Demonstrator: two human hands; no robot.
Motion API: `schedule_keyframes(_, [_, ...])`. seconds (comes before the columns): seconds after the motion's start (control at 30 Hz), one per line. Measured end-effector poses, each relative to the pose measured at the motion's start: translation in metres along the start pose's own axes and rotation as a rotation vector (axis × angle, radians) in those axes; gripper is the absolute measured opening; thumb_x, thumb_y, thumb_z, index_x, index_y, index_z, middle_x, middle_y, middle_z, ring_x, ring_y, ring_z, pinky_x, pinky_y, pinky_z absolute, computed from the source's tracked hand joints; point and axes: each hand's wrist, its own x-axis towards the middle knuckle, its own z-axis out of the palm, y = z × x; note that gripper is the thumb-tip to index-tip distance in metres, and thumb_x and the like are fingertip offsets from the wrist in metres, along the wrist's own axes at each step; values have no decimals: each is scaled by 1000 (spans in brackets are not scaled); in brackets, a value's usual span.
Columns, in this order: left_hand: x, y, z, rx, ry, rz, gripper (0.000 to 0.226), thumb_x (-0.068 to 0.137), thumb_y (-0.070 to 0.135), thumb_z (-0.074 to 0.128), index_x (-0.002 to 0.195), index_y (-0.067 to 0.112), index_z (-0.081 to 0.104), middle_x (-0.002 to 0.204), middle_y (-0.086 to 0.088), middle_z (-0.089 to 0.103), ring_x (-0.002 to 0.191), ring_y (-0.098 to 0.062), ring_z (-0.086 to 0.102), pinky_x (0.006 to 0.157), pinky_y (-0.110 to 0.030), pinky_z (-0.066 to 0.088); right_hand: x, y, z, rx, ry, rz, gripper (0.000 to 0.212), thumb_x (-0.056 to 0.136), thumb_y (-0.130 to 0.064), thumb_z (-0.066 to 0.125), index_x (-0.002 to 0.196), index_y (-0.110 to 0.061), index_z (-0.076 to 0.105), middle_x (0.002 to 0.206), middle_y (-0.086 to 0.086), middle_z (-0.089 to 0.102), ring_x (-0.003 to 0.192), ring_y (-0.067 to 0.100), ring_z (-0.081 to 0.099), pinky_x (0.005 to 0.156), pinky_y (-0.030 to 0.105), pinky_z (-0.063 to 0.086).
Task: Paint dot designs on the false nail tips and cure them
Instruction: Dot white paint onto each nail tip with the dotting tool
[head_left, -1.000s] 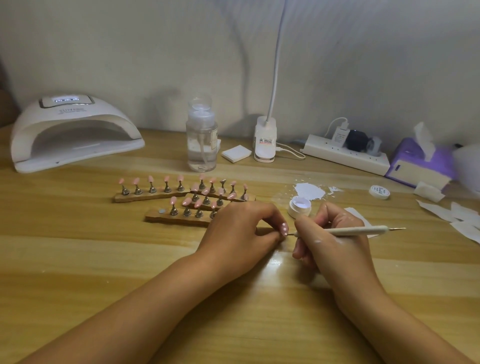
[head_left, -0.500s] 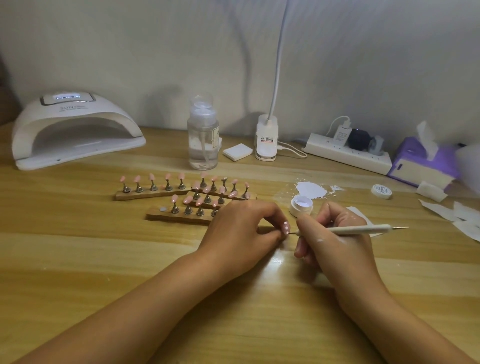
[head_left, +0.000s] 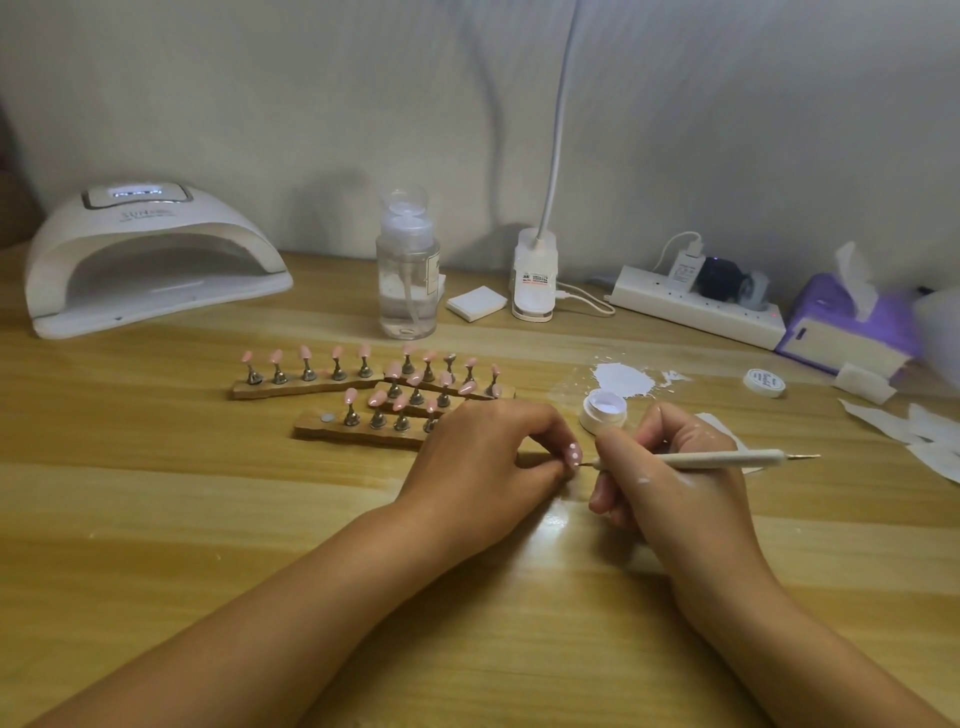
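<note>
at the centre of the frame the left hand (head_left: 483, 462) pinches a single pink false nail tip (head_left: 573, 456) between curled fingertips. the tip's face is turned to the right and already carries a few white dots. the right hand (head_left: 670, 470) grips a white dotting tool (head_left: 727, 458) like a pen, fingers curled round the front of its shaft. the tool's fine metal point sits at or just beside the lower edge of the tip; whether it touches cannot be told.

the main risk is probably smearing. the dots look uncured, and the left fingertips close round the tip just beside them, so a small shift of grip could drag the white across the pink. a heavy press or a slip of the point would likely leave a blob or streak instead of a round dot.

the open pot of white gel (head_left: 602, 410) stands just behind the right knuckles, with a white spill (head_left: 623, 379) on the table (head_left: 156, 519) beyond it. a backward swing of that hand could tip the pot. white smudges on the back of the right hand could also transfer to the work.

the wooden racks (head_left: 358, 434) of pink tips on metal stands lie just behind the left hand, so a careless reach could knock them. the nail lamp (head_left: 150, 254) waits at the upper left, well apart, so the wet tip must be carried past the racks to reach it.
</note>
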Motion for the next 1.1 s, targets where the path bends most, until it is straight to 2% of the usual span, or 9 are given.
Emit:
schedule_keyframes(0.27, [-1, 0, 0, -14, 3, 0, 10, 79, 25, 71, 80, 35, 71, 65, 29, 56, 64, 18, 50, 58, -7, 28, -1, -1, -1, -21, 33, 3, 22, 63, -22, 61, 48, -23, 44, 47, 15, 58, 39, 16, 45, 41, 18, 35])
schedule_keyframes(0.43, [-1, 0, 0, -9, 7, 2, 10, 79, 25, 71, 79, 36, 70, 62, 31, 54, 63, 18, 50, 58, -8, 27, 1, 4, -3, -17, 31, -28, 41, 79, -2, 63, 48, -22, 44, 46, 16, 57, 38, 16, 44, 40, 18, 35])
schedule_keyframes(0.5, [-1, 0, 0, -10, 10, 2, 10, 79, 25, 71, 80, 35, 71, 63, 31, 54, 64, 18, 50, 58, -8, 27, 1, 3, -2, -20, 31, -27, 40, 77, -4, 64, 48, -23, 45, 46, 15, 58, 39, 16, 45, 41, 19, 36])
schedule_keyframes(0.6, [-1, -1, 0, -8, 11, 0, 9, 80, 26, 71, 81, 35, 71, 63, 31, 54, 64, 17, 49, 59, -9, 28, 0, 1, 0, -20, 14, -12, 25, 66, -19, 63, 48, -23, 45, 47, 15, 59, 40, 16, 45, 42, 21, 36])
schedule_keyframes(0.77, [-1, -1, 0, -12, 11, 4, 10, 80, 26, 72, 80, 36, 70, 63, 31, 55, 64, 18, 50, 59, -9, 28, 1, 3, -2, -8, 43, -25, 38, 78, -3, 62, 49, -21, 44, 46, 16, 58, 39, 15, 45, 40, 20, 36])
schedule_keyframes(0.97, [-1, -1, 0, -3, 7, 15, 9, 80, 27, 71, 80, 37, 70, 66, 30, 56, 66, 19, 50, 59, -7, 27, 1, 4, -2, -5, 39, -25, 40, 79, -2, 62, 49, -21, 43, 46, 16, 58, 40, 16, 45, 42, 22, 37])
schedule_keyframes(1.1, [-1, -1, 1, -2, 16, 24, 11, 80, 26, 71, 79, 36, 69, 68, 29, 56, 67, 18, 50, 60, -7, 28, 0, 1, -2, 91, 102, 1, 38, 83, -3, 63, 56, -19, 42, 43, 12, 55, 34, 11, 40, 37, 15, 32])
